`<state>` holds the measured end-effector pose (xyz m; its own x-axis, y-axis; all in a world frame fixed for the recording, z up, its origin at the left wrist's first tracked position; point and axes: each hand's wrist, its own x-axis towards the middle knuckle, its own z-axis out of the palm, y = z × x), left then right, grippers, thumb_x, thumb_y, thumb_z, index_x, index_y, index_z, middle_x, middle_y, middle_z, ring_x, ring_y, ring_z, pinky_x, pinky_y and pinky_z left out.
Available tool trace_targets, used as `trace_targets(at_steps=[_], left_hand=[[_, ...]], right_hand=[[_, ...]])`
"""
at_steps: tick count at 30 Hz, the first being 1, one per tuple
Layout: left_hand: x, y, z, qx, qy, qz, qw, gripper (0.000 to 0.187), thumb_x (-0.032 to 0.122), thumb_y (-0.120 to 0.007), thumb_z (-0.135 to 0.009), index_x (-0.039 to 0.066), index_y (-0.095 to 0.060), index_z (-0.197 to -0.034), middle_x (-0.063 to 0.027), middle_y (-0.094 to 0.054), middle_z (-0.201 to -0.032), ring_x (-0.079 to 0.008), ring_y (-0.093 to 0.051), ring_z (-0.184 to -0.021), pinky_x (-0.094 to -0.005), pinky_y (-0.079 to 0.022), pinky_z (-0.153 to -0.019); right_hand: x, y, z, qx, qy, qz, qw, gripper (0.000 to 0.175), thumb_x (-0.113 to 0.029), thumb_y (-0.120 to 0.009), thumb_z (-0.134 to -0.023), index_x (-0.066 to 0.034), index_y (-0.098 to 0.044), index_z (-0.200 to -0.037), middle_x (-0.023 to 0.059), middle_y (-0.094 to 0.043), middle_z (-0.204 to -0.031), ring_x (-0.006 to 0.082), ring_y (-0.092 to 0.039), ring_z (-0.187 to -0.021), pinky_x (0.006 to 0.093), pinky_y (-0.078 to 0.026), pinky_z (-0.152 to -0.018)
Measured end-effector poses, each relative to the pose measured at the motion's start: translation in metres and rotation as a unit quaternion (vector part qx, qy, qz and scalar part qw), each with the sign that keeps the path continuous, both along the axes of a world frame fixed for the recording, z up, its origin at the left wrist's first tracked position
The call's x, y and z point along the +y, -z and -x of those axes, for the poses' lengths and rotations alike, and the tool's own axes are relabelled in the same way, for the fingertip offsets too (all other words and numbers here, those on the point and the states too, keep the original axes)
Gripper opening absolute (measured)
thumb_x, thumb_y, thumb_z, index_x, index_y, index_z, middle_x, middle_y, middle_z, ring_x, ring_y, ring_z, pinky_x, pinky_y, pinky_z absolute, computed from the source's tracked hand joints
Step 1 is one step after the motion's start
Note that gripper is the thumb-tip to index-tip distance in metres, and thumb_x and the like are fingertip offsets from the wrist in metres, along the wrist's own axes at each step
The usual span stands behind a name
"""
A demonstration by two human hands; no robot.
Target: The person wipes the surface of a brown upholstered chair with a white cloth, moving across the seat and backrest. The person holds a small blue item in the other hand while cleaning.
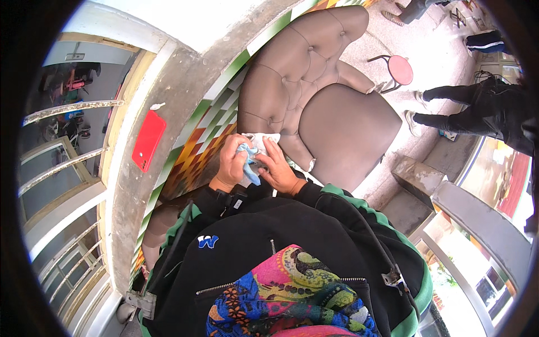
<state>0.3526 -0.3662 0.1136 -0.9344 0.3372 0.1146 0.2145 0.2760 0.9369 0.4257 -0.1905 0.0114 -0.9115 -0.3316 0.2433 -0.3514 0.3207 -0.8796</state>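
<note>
My left hand is closed around a crumpled light-blue cloth, whose loose end hangs toward my body. Beside it, my right hand has its fingers laid over a whitish item, with the thumb side near the blue cloth. Much of this item is hidden under both hands, and I cannot tell whether it is a cloth or something firmer. Both hands are together in front of my black jacket, close to the near armrest of a tufted brown-grey armchair.
A red smartphone lies on the concrete window ledge at left, near barred windows. Past the chair stands a red-topped stool. A person in dark clothes is at right; another person's leg shows at the top.
</note>
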Motion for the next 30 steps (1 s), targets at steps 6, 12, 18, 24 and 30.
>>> trace_targets(at_steps=[6, 12, 18, 24, 30], left_hand=[[0.012, 0.017, 0.006, 0.155, 0.014, 0.081, 0.984, 0.022, 0.021, -0.049, -0.086, 0.002, -0.056, -0.093, -0.0152, -0.061, -0.101, -0.0342, -0.055, -0.094, -0.0438, -0.041, -0.093], [0.03, 0.033, 0.012, 0.185, 0.05, 0.169, 0.967, 0.02, 0.022, -0.05, -0.086, 0.004, -0.055, -0.093, -0.0155, -0.063, -0.115, -0.038, -0.058, -0.113, -0.0487, -0.038, -0.098], [0.03, 0.04, 0.012, 0.2, 0.067, 0.227, 0.951, 0.022, 0.025, -0.053, -0.087, 0.005, -0.058, -0.095, -0.0134, -0.064, -0.112, -0.0359, -0.059, -0.113, -0.0499, -0.038, -0.1], [0.035, 0.039, 0.014, 0.2, 0.067, 0.247, 0.946, 0.023, 0.024, -0.056, -0.083, 0.005, -0.058, -0.094, -0.0126, -0.064, -0.111, -0.035, -0.059, -0.115, -0.0504, -0.039, -0.1], [0.036, 0.037, 0.016, 0.198, 0.066, 0.257, 0.944, 0.022, 0.025, -0.056, -0.081, 0.006, -0.06, -0.092, -0.011, -0.064, -0.111, -0.0332, -0.058, -0.115, -0.0493, -0.039, -0.1]], right_hand=[[0.007, 0.013, 0.056, -0.065, 0.063, 0.04, 0.995, 0.051, -0.028, -0.053, -0.102, -0.0063, -0.042, -0.146, 0.0322, -0.011, -0.162, 0.0499, -0.017, -0.149, 0.0512, -0.018, -0.121], [0.009, 0.04, 0.116, -0.015, 0.178, 0.024, 0.984, 0.065, -0.03, -0.051, -0.102, -0.0001, -0.027, -0.155, 0.0359, -0.006, -0.161, 0.0518, -0.011, -0.15, 0.053, -0.015, -0.121], [0.039, 0.106, 0.227, -0.164, 0.359, 0.163, 0.904, 0.079, -0.041, -0.036, -0.108, 0.0098, 0.001, -0.155, 0.0313, 0.008, -0.164, 0.038, 0.007, -0.154, 0.0404, -0.001, -0.124], [0.109, 0.133, 0.286, -0.404, 0.426, 0.6, 0.544, 0.062, -0.048, -0.042, -0.103, -0.0074, -0.04, -0.15, 0.0099, -0.047, -0.151, 0.0287, -0.045, -0.137, 0.0434, -0.035, -0.114], [0.238, 0.119, 0.378, -0.196, 0.503, 0.556, 0.632, 0.057, -0.043, -0.039, -0.105, -0.0034, -0.044, -0.146, 0.0127, -0.049, -0.149, 0.0302, -0.048, -0.135, 0.0418, -0.034, -0.116]])
